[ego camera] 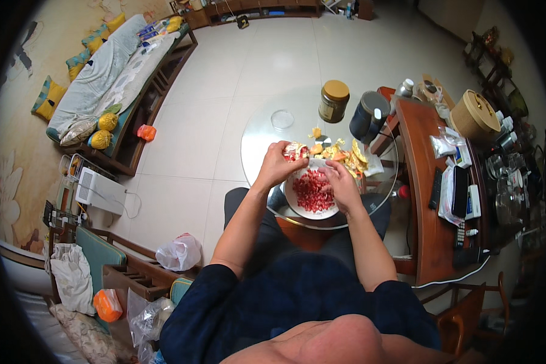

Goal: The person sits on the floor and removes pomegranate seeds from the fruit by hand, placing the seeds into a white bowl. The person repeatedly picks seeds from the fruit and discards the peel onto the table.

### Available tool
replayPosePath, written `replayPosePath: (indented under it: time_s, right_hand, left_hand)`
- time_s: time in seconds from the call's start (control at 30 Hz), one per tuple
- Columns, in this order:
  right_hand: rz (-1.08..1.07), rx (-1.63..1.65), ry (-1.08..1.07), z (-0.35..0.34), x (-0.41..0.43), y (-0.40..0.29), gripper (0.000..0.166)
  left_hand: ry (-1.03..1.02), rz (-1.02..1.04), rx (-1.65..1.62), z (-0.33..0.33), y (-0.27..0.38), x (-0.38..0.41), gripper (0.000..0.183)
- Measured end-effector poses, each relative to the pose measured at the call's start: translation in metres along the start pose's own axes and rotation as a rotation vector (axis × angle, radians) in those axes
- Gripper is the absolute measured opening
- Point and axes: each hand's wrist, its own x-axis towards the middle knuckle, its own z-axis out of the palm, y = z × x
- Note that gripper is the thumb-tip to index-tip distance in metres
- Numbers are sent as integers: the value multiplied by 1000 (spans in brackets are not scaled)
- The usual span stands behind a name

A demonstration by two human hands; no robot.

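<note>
My left hand (276, 164) grips a chunk of pomegranate (295, 152), its red seeds and pale membrane showing, above the upper left rim of a white bowl (316, 214). Loose red pomegranate seeds (312, 193) lie in the bowl. At the bowl's right side is my right hand (344, 185), its fingers a little curled and apart over the seeds, with nothing plainly held. Whether it touches the rim is hard to tell. Yellowish pomegranate peel pieces (356, 157) are heaped just beyond the bowl on the round glass table (260, 136).
A gold-lidded jar (334, 101) and a dark lidded jug (368, 116) stand on the far side of the glass, near a clear round lid (282, 119). To the right, a wooden table (414, 182) carries a remote control (435, 188) and a woven round box (475, 113).
</note>
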Motion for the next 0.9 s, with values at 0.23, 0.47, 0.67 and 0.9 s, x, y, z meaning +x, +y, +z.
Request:
replayPosePath:
  time_s: [0.23,0.47,0.67,0.9]
  right_hand:
    - [-122,34,-34,8,-5,6,35]
    - [-13,139,-37,-4,-19,2,33]
    - [-154,-137,-73,-10,-16,-3,35]
    - [-68,108,-36,-8,-11,1,37]
  left_hand:
    - [-222,-167,-785,52,9,-41,52]
    - [-254,-261,-1026,76,-4,-47,44]
    - [-275,-202,-921,76,-9,-45,39]
    - [-92,-110,-844,81,-5,-46,39]
